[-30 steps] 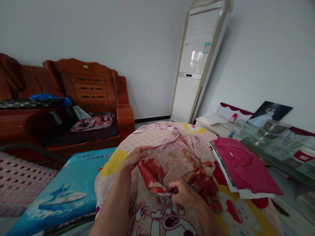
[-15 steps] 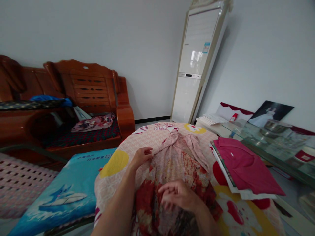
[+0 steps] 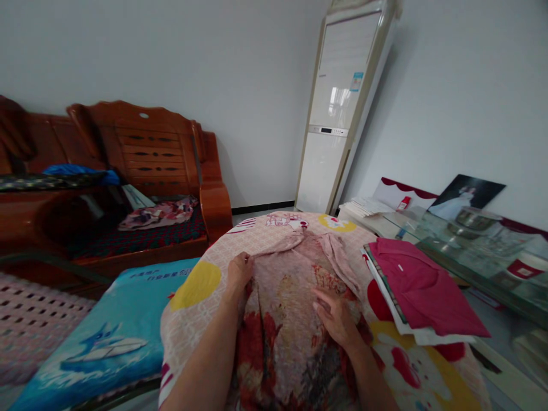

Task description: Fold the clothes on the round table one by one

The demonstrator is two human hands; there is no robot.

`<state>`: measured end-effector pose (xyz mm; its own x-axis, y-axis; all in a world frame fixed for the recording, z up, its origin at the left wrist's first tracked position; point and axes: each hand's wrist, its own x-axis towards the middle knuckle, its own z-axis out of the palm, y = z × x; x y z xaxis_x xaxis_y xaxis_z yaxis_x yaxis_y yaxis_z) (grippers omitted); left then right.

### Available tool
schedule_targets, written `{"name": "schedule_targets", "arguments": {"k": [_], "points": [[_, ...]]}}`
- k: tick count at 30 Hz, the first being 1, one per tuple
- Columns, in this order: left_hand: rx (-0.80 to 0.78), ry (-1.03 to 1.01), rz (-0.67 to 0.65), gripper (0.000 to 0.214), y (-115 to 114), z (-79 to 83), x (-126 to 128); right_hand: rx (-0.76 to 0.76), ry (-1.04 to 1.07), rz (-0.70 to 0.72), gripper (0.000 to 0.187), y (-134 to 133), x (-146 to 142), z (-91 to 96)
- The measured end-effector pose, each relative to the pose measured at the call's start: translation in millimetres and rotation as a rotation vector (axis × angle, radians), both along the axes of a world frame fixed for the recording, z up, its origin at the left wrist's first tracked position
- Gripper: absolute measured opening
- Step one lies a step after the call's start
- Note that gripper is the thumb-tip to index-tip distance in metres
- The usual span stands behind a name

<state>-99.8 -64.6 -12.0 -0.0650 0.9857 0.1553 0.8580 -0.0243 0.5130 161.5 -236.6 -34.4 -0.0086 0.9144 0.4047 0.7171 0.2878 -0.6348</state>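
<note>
One patterned garment (image 3: 286,314) lies spread on one tabletop (image 3: 185,326), with one right hand (image 3: 336,318) half open and empty over it, one left hand (image 3: 240,272) pinching a sleeve's end, and one air conditioner (image 3: 336,111) standing beyond.

The location is identified as a home, apparently a living room. Carved wooden seating (image 3: 160,140) is placed beyond and to the left of the left hand (image 3: 240,271); nearer that hand, on the same side, a cartoon-printed blue cushion (image 3: 128,319) is laid. A floor-standing air conditioner (image 3: 323,174) is installed well beyond the right hand (image 3: 338,319). To the right of that hand, folded clothes (image 3: 423,288), a glass shelf (image 3: 436,245) and a photograph (image 3: 464,197) are arranged. Under both hands, a cartoon-patterned cloth (image 3: 184,325) is spread.
</note>
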Motion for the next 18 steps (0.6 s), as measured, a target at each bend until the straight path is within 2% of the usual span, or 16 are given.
{"name": "schedule_targets", "arguments": {"k": [4, 8, 12, 16, 18], "points": [[-0.074, 0.025, 0.09, 0.023, -0.9, 1.4, -20.7, -0.051, 0.005, -0.003, 0.033, -1.0, -2.5, 2.9], [-0.011, 0.019, 0.079, 0.02, -4.9, 3.0, -18.4, -0.064, -0.004, -0.038, 0.03, 0.0, -2.8, 0.4], [0.108, -0.085, -0.1, 0.025, -2.4, 14.4, 1.3, -0.066, -0.005, -0.075, 0.029, 1.6, -4.7, -2.2], [0.017, -0.034, -0.381, 0.025, 2.7, 20.4, 38.2, -0.057, 0.008, -0.083, 0.029, 1.7, -5.6, -1.4], [0.019, 0.025, -0.445, 0.025, 6.1, 16.5, 58.8, -0.057, 0.011, -0.076, 0.029, 1.3, -5.7, -0.3]]}}
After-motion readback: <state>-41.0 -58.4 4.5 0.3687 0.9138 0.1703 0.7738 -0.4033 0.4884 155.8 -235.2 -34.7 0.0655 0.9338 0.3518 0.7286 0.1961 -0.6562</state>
